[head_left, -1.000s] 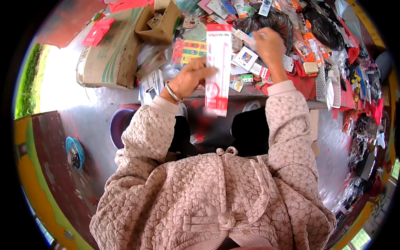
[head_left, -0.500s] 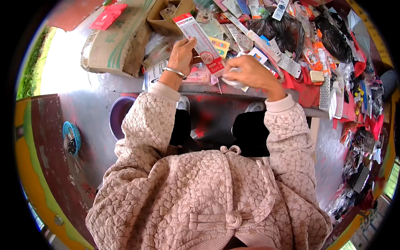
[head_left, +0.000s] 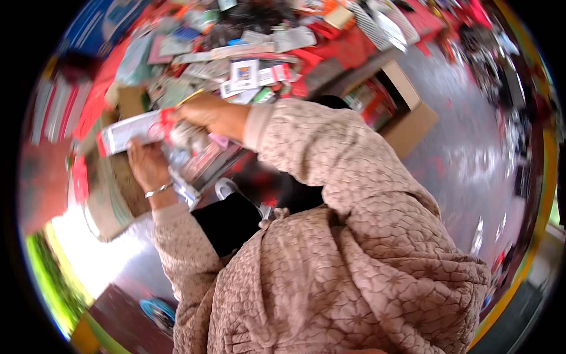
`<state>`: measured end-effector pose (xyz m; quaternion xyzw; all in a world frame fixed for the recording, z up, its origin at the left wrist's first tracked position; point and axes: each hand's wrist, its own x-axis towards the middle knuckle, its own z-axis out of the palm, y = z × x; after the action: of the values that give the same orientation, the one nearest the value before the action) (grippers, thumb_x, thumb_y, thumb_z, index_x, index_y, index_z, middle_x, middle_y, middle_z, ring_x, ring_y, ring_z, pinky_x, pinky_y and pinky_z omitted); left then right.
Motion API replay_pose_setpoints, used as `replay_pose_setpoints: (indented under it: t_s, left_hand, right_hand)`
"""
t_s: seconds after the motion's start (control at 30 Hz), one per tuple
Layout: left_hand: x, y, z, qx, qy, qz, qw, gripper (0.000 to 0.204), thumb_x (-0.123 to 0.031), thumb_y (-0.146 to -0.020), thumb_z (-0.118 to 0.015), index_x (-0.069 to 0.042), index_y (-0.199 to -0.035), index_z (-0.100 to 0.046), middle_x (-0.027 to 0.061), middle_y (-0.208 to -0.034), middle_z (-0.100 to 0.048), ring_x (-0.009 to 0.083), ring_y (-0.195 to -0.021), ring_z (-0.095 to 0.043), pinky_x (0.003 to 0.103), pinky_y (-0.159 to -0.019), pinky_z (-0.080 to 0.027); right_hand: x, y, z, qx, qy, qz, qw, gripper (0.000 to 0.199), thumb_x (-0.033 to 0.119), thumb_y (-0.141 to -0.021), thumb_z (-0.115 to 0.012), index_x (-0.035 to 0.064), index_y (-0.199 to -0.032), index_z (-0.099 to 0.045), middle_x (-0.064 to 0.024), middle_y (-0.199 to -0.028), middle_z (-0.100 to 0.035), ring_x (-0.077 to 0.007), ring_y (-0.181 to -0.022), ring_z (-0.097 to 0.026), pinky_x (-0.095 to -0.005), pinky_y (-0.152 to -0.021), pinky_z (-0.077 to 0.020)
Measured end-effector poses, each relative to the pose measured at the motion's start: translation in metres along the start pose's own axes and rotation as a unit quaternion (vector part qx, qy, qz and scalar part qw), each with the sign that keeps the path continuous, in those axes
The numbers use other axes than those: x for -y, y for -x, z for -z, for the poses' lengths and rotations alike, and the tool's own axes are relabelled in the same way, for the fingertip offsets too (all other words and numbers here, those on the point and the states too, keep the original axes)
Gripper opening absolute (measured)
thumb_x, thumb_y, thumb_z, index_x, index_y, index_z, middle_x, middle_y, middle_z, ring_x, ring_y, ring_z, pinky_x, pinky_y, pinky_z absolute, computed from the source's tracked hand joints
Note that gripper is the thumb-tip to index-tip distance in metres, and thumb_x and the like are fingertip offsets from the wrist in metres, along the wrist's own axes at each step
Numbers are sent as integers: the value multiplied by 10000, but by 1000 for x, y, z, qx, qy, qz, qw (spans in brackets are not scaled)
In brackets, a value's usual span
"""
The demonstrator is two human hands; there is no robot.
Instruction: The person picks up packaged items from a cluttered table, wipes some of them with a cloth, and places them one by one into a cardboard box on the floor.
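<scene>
A long flat white package with red ends (head_left: 125,133) is held up over the left part of the cluttered table, blurred by motion. My left hand (head_left: 148,166), with a silvery bangle at the wrist, grips its lower edge near the left end. My right hand (head_left: 209,113) has its fingers closed at the package's right end. Just below the right hand is a whitish, crumpled, see-through thing (head_left: 188,138); whether the hand holds it I cannot tell. Part of an open cardboard box (head_left: 106,194) lies behind and left of my left hand.
Flat packets and cards (head_left: 244,74) are heaped across the table, with black plastic bags behind. An open carton (head_left: 413,127) with red contents stands at the right below the table edge. A blue basket (head_left: 154,310) is on the floor at lower left.
The view has turned left. Both hands have moved left with the package, which has gone from steeply slanted to nearly level, over the cardboard box.
</scene>
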<state>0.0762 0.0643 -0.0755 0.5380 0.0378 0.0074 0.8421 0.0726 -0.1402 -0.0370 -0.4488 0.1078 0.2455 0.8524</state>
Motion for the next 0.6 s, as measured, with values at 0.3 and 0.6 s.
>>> replay_pose_setpoints:
  t_s: [0.3,0.6]
  left_hand:
    - [-5,14,-49,196,68,148,967,554,-387,-897,-415,-4,-1289,-326,133,-1249,-454,224,-1107,-480,279,-842,-460]
    - [27,21,-73,191,-87,243,947,440,-281,-891,-459,-8,-1233,-412,120,-1166,-522,180,-1017,-535,209,-750,-481]
  right_hand:
    - [105,101,122,-154,24,234,960,204,88,-723,-591,44,-918,-630,-66,-889,-614,-133,-791,-581,-318,-638,-479]
    - [-19,324,365,-389,-172,93,900,198,213,-845,-524,38,-927,-568,-75,-834,-627,-198,-722,-623,-318,-672,-527]
